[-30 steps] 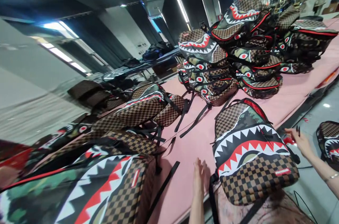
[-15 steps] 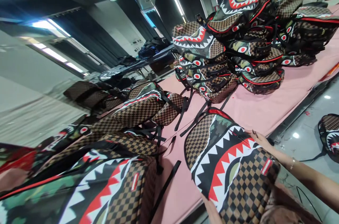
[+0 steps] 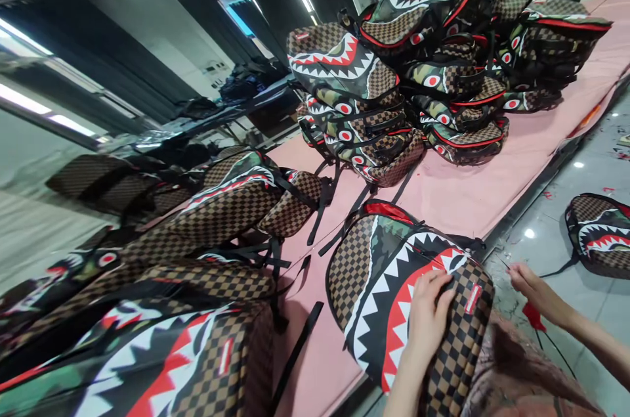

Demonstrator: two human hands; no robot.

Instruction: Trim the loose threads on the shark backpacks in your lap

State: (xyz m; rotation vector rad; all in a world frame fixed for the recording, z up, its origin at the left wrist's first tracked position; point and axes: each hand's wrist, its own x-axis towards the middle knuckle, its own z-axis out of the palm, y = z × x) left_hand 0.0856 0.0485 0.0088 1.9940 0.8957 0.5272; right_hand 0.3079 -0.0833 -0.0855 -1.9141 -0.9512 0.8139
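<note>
Shifting onto the front of the checkered shark-mouth backpack (image 3: 396,302) at the pink table (image 3: 462,184) edge, my left hand (image 3: 427,317) is lying loosely spread, seemingly steadying it, while my right hand (image 3: 534,289) is pinching a thin dark object (image 3: 504,263), next needing careful control.

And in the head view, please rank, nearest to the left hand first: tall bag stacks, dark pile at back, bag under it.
1. Bag, under the left hand.
2. Tall bag stacks, ahead on the table.
3. Dark pile, left background.

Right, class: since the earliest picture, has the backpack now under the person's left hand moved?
Yes, the backpack has moved left, closer to the black strap lying on the pink tabletop.
</note>
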